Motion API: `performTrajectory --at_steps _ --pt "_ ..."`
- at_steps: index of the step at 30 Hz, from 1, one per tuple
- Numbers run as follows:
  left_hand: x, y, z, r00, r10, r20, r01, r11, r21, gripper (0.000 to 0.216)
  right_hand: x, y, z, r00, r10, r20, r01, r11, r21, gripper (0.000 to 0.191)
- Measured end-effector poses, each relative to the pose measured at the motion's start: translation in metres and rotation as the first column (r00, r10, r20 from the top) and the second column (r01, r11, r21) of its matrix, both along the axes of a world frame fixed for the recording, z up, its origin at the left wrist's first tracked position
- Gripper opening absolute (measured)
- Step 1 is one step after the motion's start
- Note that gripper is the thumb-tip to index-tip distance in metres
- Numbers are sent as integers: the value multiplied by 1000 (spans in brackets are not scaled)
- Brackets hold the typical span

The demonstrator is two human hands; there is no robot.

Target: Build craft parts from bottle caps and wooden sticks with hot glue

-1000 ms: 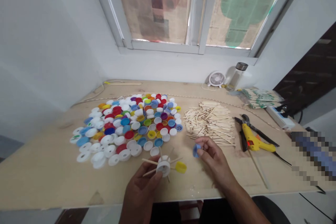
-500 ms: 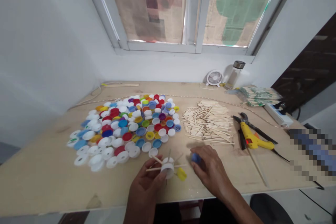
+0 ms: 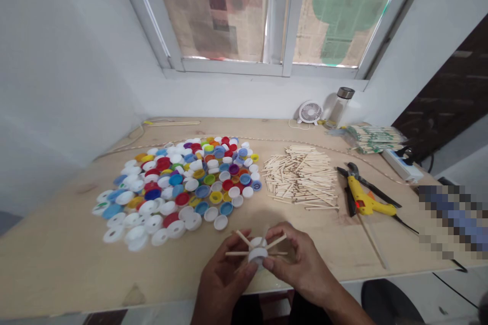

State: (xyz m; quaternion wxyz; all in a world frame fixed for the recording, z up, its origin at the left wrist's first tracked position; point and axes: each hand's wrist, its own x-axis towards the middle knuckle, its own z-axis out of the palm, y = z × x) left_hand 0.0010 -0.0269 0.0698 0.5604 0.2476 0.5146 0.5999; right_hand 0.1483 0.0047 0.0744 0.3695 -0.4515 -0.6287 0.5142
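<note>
A white bottle cap [image 3: 258, 256] with several short wooden sticks [image 3: 237, 253] spreading out from it sits between both hands, just above the table's front part. My left hand [image 3: 221, 277] is closed on the cap's left side, thumb at its lower edge. From the right, my right hand [image 3: 303, 259] closes round the cap and the sticks on that side, with its thumb against the cap's rim. My right fingers cover some of the stick ends, and any cap on them is hidden. A pile of mixed coloured caps [image 3: 183, 198] lies beyond my left hand.
Loose wooden sticks [image 3: 305, 175] are heaped beyond my right hand. A yellow glue gun [image 3: 366, 201] rests with black-handled pliers [image 3: 348, 203] to the right. Farther back stand a small white fan [image 3: 310, 112], a bottle [image 3: 338, 109], bagged sticks [image 3: 375, 139] and a power strip [image 3: 400, 165].
My right hand, which held a blue cap, has come left onto the white cap and sticks. The blue cap and the yellow cap near the sticks no longer show. My left hand shifted slightly right.
</note>
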Motion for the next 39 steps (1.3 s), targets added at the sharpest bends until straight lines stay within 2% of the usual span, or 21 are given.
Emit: performTrajectory --at_steps 10,20,24,27,29,30,32,33,35,37,39 --pt "-3 0 -3 986 -162 -49 162 987 6 30 1 -6 3 1000 -18 -20 18 1000 6 18" --pt "-1 1 -3 983 -171 -69 170 985 -15 34 4 -8 -4 1000 -19 10 19 1000 11 18" --pt "1 3 -5 991 -100 -85 93 993 -76 36 14 -9 1 993 -2 119 -16 988 154 28" --pt "-2 5 -8 995 -16 -99 5 993 -115 40 50 -2 5 968 -125 217 53 950 309 36" --pt "-7 7 -9 995 33 -97 -45 990 -133 42 91 7 2 901 -290 323 151 907 393 30" --pt "-10 8 -10 995 49 -88 -62 988 -144 42 115 12 -1 836 -390 387 191 867 460 30" --pt "-16 12 -11 998 33 -53 -42 984 -176 43 162 21 -11 636 -584 504 213 761 613 31" --pt "-19 13 -13 1000 14 -27 -19 982 -186 42 183 24 -16 522 -637 567 166 728 666 32" --pt "-23 17 -19 999 -16 44 24 982 -188 37 216 28 -26 332 -652 682 18 727 686 34" --pt "-25 21 -26 992 15 125 8 982 -188 33 234 30 -33 256 -642 722 -32 741 670 36" --pt "-24 24 -30 983 53 175 -21 983 -184 28 240 33 -38 239 -630 739 -51 752 657 39"
